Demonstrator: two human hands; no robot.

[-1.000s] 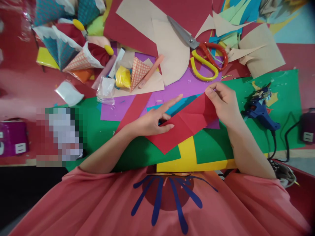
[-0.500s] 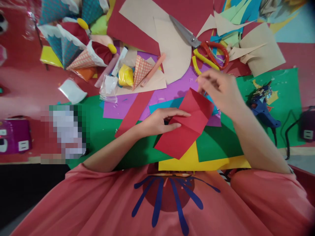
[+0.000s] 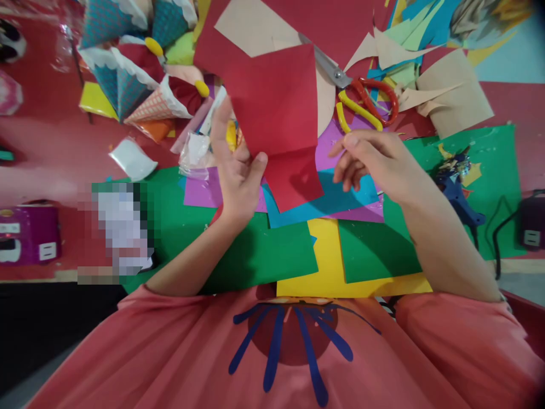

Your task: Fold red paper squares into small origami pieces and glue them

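Note:
A red sheet of paper (image 3: 279,108) with a crease across its lower part stands raised in front of me. My left hand (image 3: 238,170) holds it at the lower left edge, the thumb in front and other fingers partly behind it. To the right of the sheet, my right hand (image 3: 372,162) hovers with loosely curled fingers apart and nothing in them. Just beyond that hand lie scissors (image 3: 340,76) with red and yellow handles, their blades partly behind the sheet. Under the red sheet is a strip of blue paper (image 3: 293,211).
Patterned paper cones (image 3: 114,85) crowd the back left. Beige offcuts (image 3: 455,94) lie at the back right. A blue glue gun (image 3: 462,201) with a cord rests on green paper (image 3: 378,250) at the right. A blurred phone-like object (image 3: 121,227) is at the left.
The red paper has been lifted, turned and opened out from its fold. My left hand has moved up and left with it; my right hand has come away from its corner.

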